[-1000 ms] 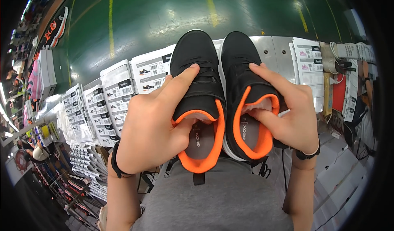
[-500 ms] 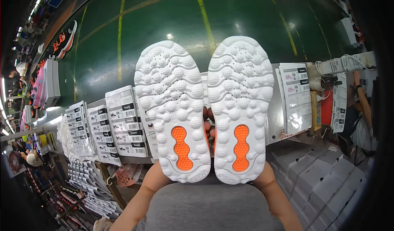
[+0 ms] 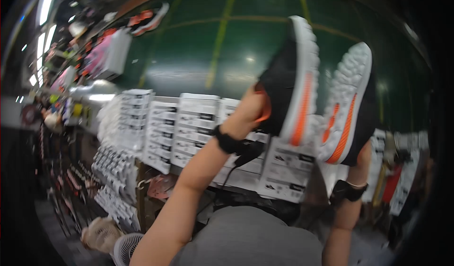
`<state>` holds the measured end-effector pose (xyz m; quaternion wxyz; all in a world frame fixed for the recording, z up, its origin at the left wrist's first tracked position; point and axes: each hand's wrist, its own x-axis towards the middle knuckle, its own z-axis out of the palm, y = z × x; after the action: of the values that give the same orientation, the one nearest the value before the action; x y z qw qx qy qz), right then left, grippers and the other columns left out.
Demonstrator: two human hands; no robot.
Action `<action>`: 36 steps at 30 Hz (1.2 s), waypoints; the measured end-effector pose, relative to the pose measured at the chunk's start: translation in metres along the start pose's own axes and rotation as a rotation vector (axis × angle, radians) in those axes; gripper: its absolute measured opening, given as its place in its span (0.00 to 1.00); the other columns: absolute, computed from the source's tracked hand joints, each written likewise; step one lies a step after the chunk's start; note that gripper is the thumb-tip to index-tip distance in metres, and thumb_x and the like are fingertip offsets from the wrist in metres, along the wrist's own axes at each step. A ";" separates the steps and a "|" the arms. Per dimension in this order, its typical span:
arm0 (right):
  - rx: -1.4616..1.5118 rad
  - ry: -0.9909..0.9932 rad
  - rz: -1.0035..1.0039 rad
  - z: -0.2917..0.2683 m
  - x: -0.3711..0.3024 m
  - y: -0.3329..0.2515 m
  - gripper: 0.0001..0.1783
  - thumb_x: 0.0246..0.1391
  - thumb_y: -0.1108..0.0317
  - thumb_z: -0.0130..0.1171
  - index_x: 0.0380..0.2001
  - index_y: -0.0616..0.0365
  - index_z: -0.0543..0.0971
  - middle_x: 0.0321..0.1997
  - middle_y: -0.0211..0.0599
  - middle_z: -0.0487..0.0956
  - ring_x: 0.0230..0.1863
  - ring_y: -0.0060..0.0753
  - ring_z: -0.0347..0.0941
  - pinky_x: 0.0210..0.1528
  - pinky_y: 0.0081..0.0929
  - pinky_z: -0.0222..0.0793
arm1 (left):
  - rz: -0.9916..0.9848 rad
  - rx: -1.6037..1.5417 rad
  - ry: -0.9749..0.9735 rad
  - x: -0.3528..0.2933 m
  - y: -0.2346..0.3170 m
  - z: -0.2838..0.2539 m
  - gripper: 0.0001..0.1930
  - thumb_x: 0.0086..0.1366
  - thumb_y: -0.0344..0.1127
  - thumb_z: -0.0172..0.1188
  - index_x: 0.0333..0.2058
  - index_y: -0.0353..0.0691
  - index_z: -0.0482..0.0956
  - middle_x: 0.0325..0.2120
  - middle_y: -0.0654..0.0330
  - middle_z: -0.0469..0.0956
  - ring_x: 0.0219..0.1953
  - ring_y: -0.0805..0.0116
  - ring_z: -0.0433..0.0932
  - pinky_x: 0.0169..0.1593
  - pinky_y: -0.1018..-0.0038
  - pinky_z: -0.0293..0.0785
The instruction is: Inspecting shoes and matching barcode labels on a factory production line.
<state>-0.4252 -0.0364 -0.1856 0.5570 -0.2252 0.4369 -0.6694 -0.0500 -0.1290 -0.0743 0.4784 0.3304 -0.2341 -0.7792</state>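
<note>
My left hand (image 3: 254, 104) reaches into the opening of a black sneaker (image 3: 305, 81) with a thick white, orange-marked sole; its fingers are hidden inside. A matching sneaker (image 3: 347, 98) is held at its heel end by my right hand (image 3: 363, 155), mostly hidden behind the shoe. Both sneakers are off the surface, tilted on edge, with their soles facing each other and a gap at the toes. Black bands circle my left wrist (image 3: 229, 141) and right wrist (image 3: 349, 191). Motion blurs the picture.
Printed label sheets (image 3: 191, 124) lie in stacks along the near edge. Beyond them stretches a green surface (image 3: 189, 58) with yellow lines. Another sneaker (image 3: 150, 19) and a white box (image 3: 116, 53) stand at the far left. A white fan (image 3: 126, 248) is at the lower left.
The sneakers have swung from soles facing up, side by side, to on edge with soles facing each other. They have moved right and away from my body, and the view has shifted.
</note>
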 end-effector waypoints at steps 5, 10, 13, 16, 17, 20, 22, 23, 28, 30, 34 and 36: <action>-0.942 -0.086 -0.339 0.045 0.140 -0.016 0.24 0.51 0.80 0.47 0.54 0.66 0.67 0.52 0.42 0.73 0.53 0.35 0.69 0.52 0.27 0.66 | 0.668 1.049 0.258 0.124 -0.051 0.011 0.18 0.41 0.23 0.51 0.36 0.31 0.74 0.30 0.40 0.76 0.36 0.36 0.73 0.42 0.56 0.71; -1.112 -0.200 -0.246 0.079 0.102 0.018 0.23 0.56 0.68 0.54 0.54 0.63 0.67 0.48 0.47 0.75 0.50 0.34 0.72 0.49 0.27 0.67 | 0.589 1.173 0.039 0.066 -0.058 -0.006 0.12 0.48 0.26 0.51 0.32 0.29 0.75 0.24 0.38 0.75 0.28 0.38 0.75 0.34 0.54 0.72; -1.311 -0.248 -0.224 0.097 0.023 -0.022 0.19 0.56 0.66 0.55 0.49 0.64 0.71 0.36 0.41 0.77 0.34 0.25 0.73 0.37 0.22 0.68 | 0.557 1.351 -0.036 -0.023 -0.022 0.024 0.09 0.46 0.32 0.56 0.24 0.31 0.77 0.19 0.43 0.75 0.27 0.42 0.76 0.31 0.57 0.72; -1.310 -0.371 -0.164 0.098 -0.043 -0.026 0.15 0.54 0.65 0.56 0.42 0.63 0.74 0.31 0.38 0.76 0.30 0.30 0.70 0.34 0.26 0.66 | 0.163 1.635 -0.077 -0.082 -0.029 0.012 0.14 0.48 0.38 0.57 0.21 0.29 0.75 0.19 0.40 0.74 0.27 0.42 0.76 0.33 0.56 0.73; -1.391 -0.470 -0.108 0.111 -0.069 -0.035 0.19 0.53 0.63 0.57 0.46 0.60 0.75 0.36 0.47 0.80 0.35 0.44 0.77 0.42 0.35 0.71 | 0.221 1.661 -0.083 -0.095 -0.045 -0.002 0.16 0.50 0.41 0.59 0.20 0.30 0.76 0.20 0.41 0.75 0.26 0.41 0.76 0.32 0.56 0.73; -1.490 -0.421 0.160 0.129 -0.113 -0.033 0.18 0.52 0.63 0.58 0.44 0.61 0.75 0.34 0.47 0.79 0.32 0.41 0.77 0.37 0.33 0.70 | 0.140 1.664 -0.072 -0.117 -0.062 0.005 0.15 0.48 0.40 0.61 0.21 0.30 0.77 0.22 0.42 0.76 0.27 0.43 0.77 0.32 0.57 0.74; -1.524 -0.472 -0.073 0.108 -0.127 -0.003 0.16 0.49 0.63 0.59 0.39 0.61 0.75 0.29 0.47 0.77 0.30 0.47 0.73 0.34 0.37 0.68 | 0.016 1.653 -0.049 -0.119 -0.070 0.009 0.13 0.46 0.38 0.61 0.22 0.31 0.78 0.23 0.42 0.77 0.29 0.45 0.78 0.33 0.58 0.75; -1.524 -0.466 -0.070 0.113 -0.133 0.000 0.16 0.49 0.63 0.59 0.39 0.61 0.75 0.29 0.47 0.77 0.30 0.47 0.73 0.34 0.37 0.68 | -0.008 1.646 -0.043 -0.121 -0.077 0.006 0.13 0.47 0.38 0.61 0.23 0.31 0.78 0.24 0.42 0.77 0.30 0.46 0.78 0.34 0.58 0.75; -1.497 -0.296 -0.169 0.132 -0.151 0.002 0.19 0.47 0.58 0.60 0.37 0.62 0.74 0.27 0.48 0.74 0.33 0.51 0.70 0.36 0.42 0.64 | 0.073 1.669 -0.030 -0.122 -0.092 -0.005 0.17 0.50 0.42 0.61 0.22 0.30 0.76 0.21 0.43 0.76 0.27 0.45 0.77 0.32 0.58 0.74; -1.489 -0.294 -0.183 0.127 -0.149 0.005 0.19 0.47 0.58 0.60 0.37 0.62 0.74 0.28 0.48 0.74 0.33 0.52 0.69 0.37 0.42 0.64 | 0.144 1.668 -0.006 -0.122 -0.091 -0.009 0.17 0.50 0.43 0.62 0.23 0.31 0.76 0.20 0.44 0.76 0.28 0.45 0.77 0.33 0.59 0.74; -1.503 -0.286 -0.180 0.114 -0.147 0.011 0.20 0.46 0.59 0.61 0.38 0.62 0.74 0.27 0.46 0.74 0.32 0.49 0.70 0.36 0.40 0.65 | 0.037 1.606 -0.043 -0.125 -0.081 -0.006 0.15 0.48 0.39 0.61 0.25 0.29 0.75 0.24 0.42 0.76 0.31 0.44 0.77 0.35 0.58 0.74; -1.505 -0.274 -0.177 0.118 -0.146 0.008 0.19 0.46 0.60 0.62 0.38 0.62 0.74 0.27 0.44 0.74 0.31 0.47 0.70 0.36 0.38 0.65 | 0.023 1.516 -0.066 -0.124 -0.081 -0.010 0.16 0.49 0.40 0.61 0.25 0.29 0.74 0.23 0.42 0.76 0.31 0.43 0.77 0.35 0.57 0.73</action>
<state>-0.2875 0.0621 -0.1042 0.2474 -0.6584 0.6821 -0.2002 -0.0503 0.0172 -0.0994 0.1212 0.5429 -0.7233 -0.4092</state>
